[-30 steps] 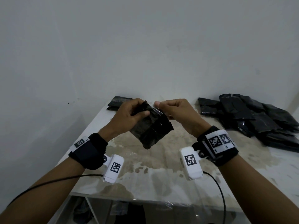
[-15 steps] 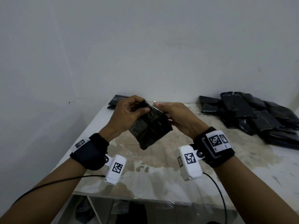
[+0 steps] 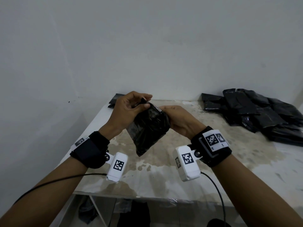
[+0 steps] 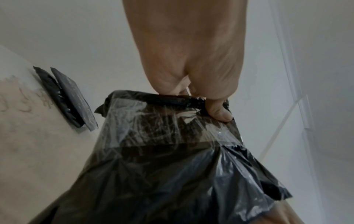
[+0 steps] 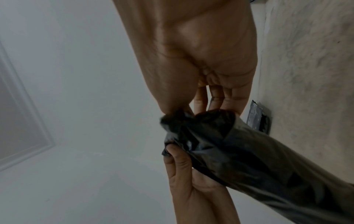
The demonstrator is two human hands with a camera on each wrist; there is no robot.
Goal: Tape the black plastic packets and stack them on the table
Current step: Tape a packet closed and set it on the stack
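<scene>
Both hands hold a black plastic packet (image 3: 148, 128) in the air above the table (image 3: 164, 169). My left hand (image 3: 144, 103) pinches the folded top corner, its thumb lying on the front. My right hand (image 3: 165, 110) grips the upper right edge from behind. In the left wrist view a band of clear tape (image 4: 172, 128) lies wrinkled across the packet's folded top, under the left thumb (image 4: 220, 112). In the right wrist view the right hand's fingers (image 5: 220, 97) and thumb close on the crumpled top of the packet (image 5: 249, 151), with the left hand (image 5: 182, 166) just below it.
A loose pile of black packets (image 3: 255, 112) lies at the table's back right. A small flat stack of packets (image 3: 114, 100) sits at the back left corner against the white wall, also seen as the small stack (image 4: 67, 98). Dark items lie under the table (image 3: 131, 213).
The packet has been turned more upright and brought closer. My left hand has moved over its top, and my right hand has slid from the top edge down behind its right side.
</scene>
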